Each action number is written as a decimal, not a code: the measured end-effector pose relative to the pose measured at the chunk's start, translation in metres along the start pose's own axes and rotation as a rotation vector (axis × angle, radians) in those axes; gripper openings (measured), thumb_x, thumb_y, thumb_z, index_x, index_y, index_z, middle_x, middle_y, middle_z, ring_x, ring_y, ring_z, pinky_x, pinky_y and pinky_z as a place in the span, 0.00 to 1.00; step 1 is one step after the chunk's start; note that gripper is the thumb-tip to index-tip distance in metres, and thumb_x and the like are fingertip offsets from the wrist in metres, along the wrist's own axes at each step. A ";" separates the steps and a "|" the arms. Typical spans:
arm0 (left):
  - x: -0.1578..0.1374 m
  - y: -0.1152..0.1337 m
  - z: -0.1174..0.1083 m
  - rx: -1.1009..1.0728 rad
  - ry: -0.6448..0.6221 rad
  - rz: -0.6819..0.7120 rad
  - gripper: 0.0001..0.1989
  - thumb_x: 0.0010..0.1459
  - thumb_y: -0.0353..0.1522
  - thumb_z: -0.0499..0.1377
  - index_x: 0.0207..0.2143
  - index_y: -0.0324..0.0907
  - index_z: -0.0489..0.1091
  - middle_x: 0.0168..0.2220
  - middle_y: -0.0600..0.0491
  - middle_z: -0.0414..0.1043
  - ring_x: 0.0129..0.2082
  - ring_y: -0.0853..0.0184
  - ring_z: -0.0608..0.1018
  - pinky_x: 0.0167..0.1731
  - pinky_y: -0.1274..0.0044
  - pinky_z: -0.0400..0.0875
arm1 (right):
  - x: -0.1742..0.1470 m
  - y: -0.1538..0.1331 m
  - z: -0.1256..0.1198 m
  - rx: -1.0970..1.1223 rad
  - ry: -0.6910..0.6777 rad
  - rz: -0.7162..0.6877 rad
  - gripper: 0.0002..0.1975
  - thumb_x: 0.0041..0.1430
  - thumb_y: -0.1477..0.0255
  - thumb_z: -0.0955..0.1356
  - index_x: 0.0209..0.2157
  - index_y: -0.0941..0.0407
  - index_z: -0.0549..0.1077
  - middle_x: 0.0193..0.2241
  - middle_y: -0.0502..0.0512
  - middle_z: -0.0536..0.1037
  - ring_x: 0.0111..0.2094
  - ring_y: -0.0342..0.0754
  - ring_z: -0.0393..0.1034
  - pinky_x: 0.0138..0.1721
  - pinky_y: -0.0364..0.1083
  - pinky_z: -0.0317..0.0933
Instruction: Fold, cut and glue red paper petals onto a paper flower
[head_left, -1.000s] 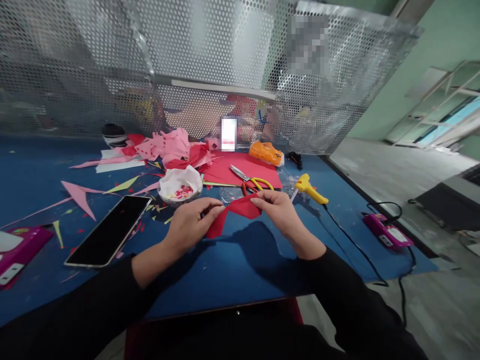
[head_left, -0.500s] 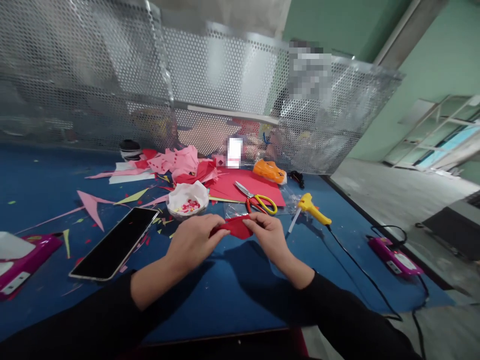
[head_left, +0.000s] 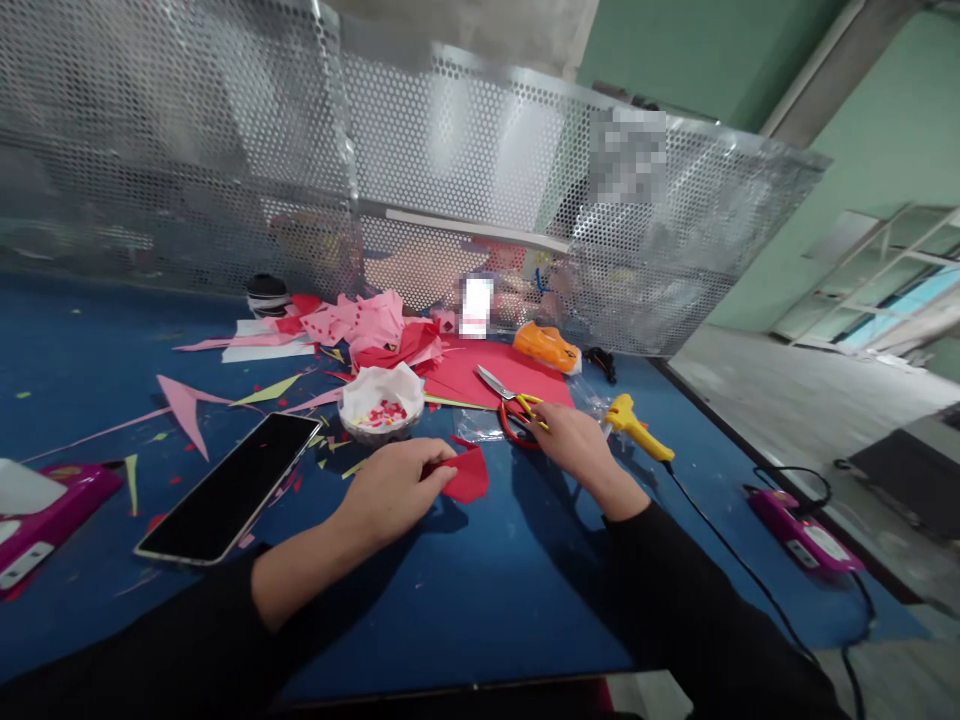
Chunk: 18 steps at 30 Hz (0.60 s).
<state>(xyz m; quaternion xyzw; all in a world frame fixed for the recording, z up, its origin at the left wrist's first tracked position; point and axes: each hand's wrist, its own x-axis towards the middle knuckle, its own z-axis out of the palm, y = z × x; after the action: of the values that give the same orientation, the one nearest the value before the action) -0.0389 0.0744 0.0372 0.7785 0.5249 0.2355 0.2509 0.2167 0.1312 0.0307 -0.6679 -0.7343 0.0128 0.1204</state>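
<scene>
From the head, close above the blue table [head_left: 450, 600] at its near edge, we look forward and down across it.

A blue-topped table [head_left: 510, 620] stood against a perforated silvery screen [head_left: 465, 160], its surface streaked with pale reflections. Green walls [head_left: 885, 150] rose beyond, with a grey beam [head_left: 840, 75] slanting at upper right. A light-framed rack [head_left: 892, 264] and a dark, low furnishing [head_left: 911, 480] stood across the brightly lit grey floor [head_left: 750, 390].
</scene>
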 end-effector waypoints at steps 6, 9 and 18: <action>0.002 0.001 0.003 -0.046 0.015 0.028 0.12 0.59 0.38 0.55 0.31 0.45 0.77 0.29 0.54 0.79 0.27 0.65 0.76 0.28 0.75 0.63 | -0.018 0.040 -0.031 -0.236 0.077 0.199 0.19 0.65 0.72 0.61 0.54 0.58 0.71 0.50 0.67 0.78 0.51 0.60 0.72 0.43 0.50 0.60; 0.004 -0.003 0.004 -0.083 0.022 0.037 0.13 0.59 0.39 0.55 0.30 0.45 0.77 0.28 0.54 0.78 0.27 0.65 0.76 0.28 0.75 0.64 | -0.023 0.080 -0.042 -0.369 0.053 0.403 0.17 0.61 0.73 0.62 0.49 0.65 0.73 0.48 0.75 0.77 0.50 0.65 0.72 0.41 0.53 0.60; 0.006 -0.005 0.002 -0.089 0.005 0.015 0.14 0.59 0.41 0.55 0.27 0.44 0.74 0.25 0.55 0.75 0.26 0.65 0.74 0.27 0.75 0.64 | -0.017 0.117 -0.014 -0.353 -0.054 0.431 0.17 0.59 0.75 0.65 0.50 0.61 0.74 0.48 0.70 0.76 0.48 0.60 0.74 0.40 0.50 0.61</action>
<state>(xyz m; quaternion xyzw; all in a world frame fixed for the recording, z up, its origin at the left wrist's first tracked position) -0.0388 0.0809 0.0332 0.7699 0.5086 0.2624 0.2823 0.3356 0.1247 0.0207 -0.8187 -0.5692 -0.0722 -0.0232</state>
